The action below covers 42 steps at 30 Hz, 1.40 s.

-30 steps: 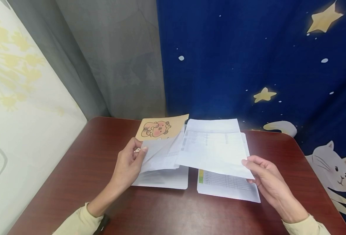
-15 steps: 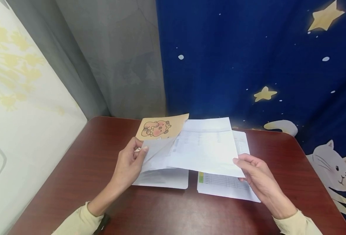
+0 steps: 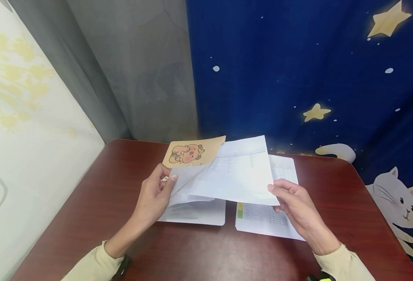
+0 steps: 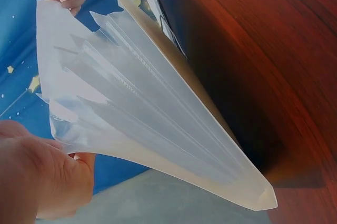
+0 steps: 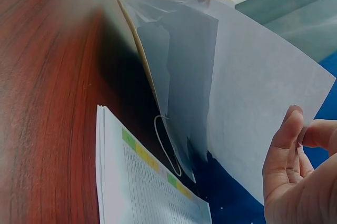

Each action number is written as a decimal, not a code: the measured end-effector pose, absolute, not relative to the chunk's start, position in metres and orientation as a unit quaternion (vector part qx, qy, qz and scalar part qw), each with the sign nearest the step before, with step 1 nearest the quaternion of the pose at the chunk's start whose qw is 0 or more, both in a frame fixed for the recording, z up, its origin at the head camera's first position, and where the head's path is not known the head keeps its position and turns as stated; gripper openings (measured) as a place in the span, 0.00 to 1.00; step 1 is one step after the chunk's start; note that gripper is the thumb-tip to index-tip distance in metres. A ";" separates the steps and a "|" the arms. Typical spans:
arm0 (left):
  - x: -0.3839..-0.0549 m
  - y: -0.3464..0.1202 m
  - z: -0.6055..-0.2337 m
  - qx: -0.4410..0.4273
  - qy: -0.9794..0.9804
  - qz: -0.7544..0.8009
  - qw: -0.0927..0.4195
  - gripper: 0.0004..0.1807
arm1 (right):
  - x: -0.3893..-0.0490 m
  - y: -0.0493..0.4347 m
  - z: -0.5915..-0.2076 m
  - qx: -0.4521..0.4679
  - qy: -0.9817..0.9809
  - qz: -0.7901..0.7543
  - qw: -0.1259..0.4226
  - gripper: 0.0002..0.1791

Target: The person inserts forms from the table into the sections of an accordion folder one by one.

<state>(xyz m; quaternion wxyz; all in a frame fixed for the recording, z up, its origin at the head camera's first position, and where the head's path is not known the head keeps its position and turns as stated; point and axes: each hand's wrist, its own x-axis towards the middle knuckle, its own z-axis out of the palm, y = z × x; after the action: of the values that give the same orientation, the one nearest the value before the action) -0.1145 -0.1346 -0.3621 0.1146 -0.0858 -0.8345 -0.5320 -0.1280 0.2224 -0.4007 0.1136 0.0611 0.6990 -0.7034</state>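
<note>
A folder (image 3: 188,152) with a tan cover and a cartoon animal lies partly lifted on the table's left half. My left hand (image 3: 155,191) pinches the folder's raised left edge. In the left wrist view several clear plastic sleeves (image 4: 131,92) fan out inside it. My right hand (image 3: 295,205) pinches the lower right corner of a white printed sheet (image 3: 243,171) between thumb and fingers. The sheet's left part lies among the lifted sleeves; how deep it reaches is hidden. Below the sheet sits a stack of printed papers (image 3: 269,220) with a yellow and green strip.
The dark red-brown table (image 3: 192,253) stands against a grey curtain (image 3: 139,78) and a blue star-patterned curtain (image 3: 280,78). A pale wall hanging (image 3: 23,136) borders the left side. A thin loop (image 5: 156,129) shows at the folder's edge in the right wrist view.
My right hand has moved left with the sheet, whose left part has slid in among the folder's sleeves. More of the paper stack shows at right. The left hand has stayed still.
</note>
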 end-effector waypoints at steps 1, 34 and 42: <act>-0.115 -0.135 -0.363 -0.085 -0.834 -0.533 0.115 0.04 | -0.129 0.221 -0.401 0.061 0.699 -0.703 0.113 0.20; -0.117 -0.136 -0.364 -0.092 -0.831 -0.537 0.111 0.04 | -0.150 0.176 -0.414 0.035 0.687 -0.712 0.140 0.19; -0.117 -0.137 -0.364 -0.095 -0.831 -0.536 0.115 0.04 | -0.153 0.164 -0.416 0.032 0.681 -0.717 0.143 0.18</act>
<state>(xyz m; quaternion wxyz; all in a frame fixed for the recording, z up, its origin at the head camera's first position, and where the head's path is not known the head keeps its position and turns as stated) -0.1175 -0.1369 -0.3645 0.1147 -0.0952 -0.8312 -0.5355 -0.1531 0.1640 -0.4159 0.1429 0.0325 0.6810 -0.7174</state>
